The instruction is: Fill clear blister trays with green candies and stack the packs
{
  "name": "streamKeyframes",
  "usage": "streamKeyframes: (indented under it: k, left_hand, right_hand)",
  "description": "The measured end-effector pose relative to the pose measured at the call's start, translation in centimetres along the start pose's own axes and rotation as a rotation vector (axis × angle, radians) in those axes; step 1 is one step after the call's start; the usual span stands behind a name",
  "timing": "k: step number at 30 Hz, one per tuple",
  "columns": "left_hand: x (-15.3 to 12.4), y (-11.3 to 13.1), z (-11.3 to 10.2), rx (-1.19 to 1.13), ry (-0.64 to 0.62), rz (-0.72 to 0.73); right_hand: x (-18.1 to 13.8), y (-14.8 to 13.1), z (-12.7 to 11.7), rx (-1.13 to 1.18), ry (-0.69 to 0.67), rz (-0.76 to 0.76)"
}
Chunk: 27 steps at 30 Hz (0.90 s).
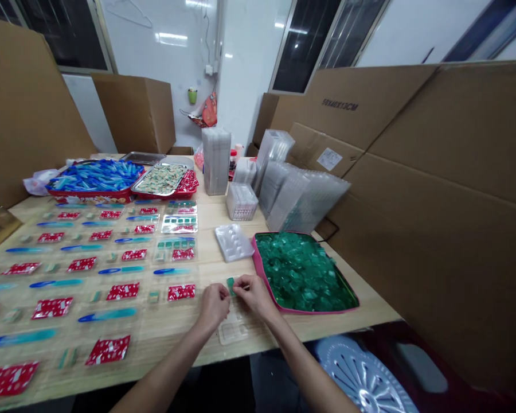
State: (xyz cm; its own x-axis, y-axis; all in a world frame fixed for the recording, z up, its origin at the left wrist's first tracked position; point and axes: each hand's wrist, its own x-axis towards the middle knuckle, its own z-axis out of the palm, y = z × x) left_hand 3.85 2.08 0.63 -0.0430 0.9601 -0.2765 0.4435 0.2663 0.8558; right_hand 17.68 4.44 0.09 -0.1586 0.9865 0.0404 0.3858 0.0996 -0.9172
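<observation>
My right hand (253,291) pinches a small green translucent square (230,282) between thumb and fingertips. Close beside it, my left hand (216,303) has its fingers curled together; what they hold, if anything, is hidden. Under both hands lies a clear plastic blister tray (233,332), partly covered by them. To the right stands a pink-rimmed tray (262,274) heaped with loose green squares (303,269). Just behind my hands is a pale stack of moulded plastic trays (233,242).
Rows of clear trays with blue pens (107,315) and red packets (108,350) cover the left side. A blue pen heap (97,175) and a metal tray (137,188) stand behind. Clear plastic stacks (216,162) and large cardboard (447,172) border the back and right.
</observation>
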Motion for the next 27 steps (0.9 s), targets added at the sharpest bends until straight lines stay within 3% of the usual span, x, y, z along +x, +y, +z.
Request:
streamKeyframes:
  k: [7, 14, 17, 19, 22, 24, 27]
  left_hand:
    - [-0.2, -0.1, -0.6, 0.21, -0.007, 0.15]
    - [-0.1, -0.6, -0.6, 0.304, -0.003, 0.212]
    - [-0.1, -0.7, -1.1, 0.337, 0.003, 0.245]
    - [-0.3, -0.5, -1.5, 0.36, 0.003, 0.252]
    - [-0.9, 0.0, -1.7, 0.438, 0.0, 0.284]
    - [-1.3, 0.4, -1.5, 0.529, -0.015, 0.322]
    - [-1.3, 0.7, -1.0, 0.631, -0.049, 0.316]
  right_hand:
    - [-0.3, -0.4, 0.1, -0.103, 0.024, -0.018]
    - [-1.4, -1.6, 0.7, -0.308, 0.053, -0.111]
    - [-2.3, -2.2, 0.4, -0.441, 0.004, -0.201]
    - [-2.5, -2.9, -0.7, -0.498, -0.025, -0.274]
    - [-1.8, -3.9, -3.9, -0.64, 0.108, -0.293]
    - [-0.9, -4.4, -6.2, -0.853, 0.197, -0.199]
    - [0.2, -4.4, -8.5, -1.135, 0.147, -0.059]
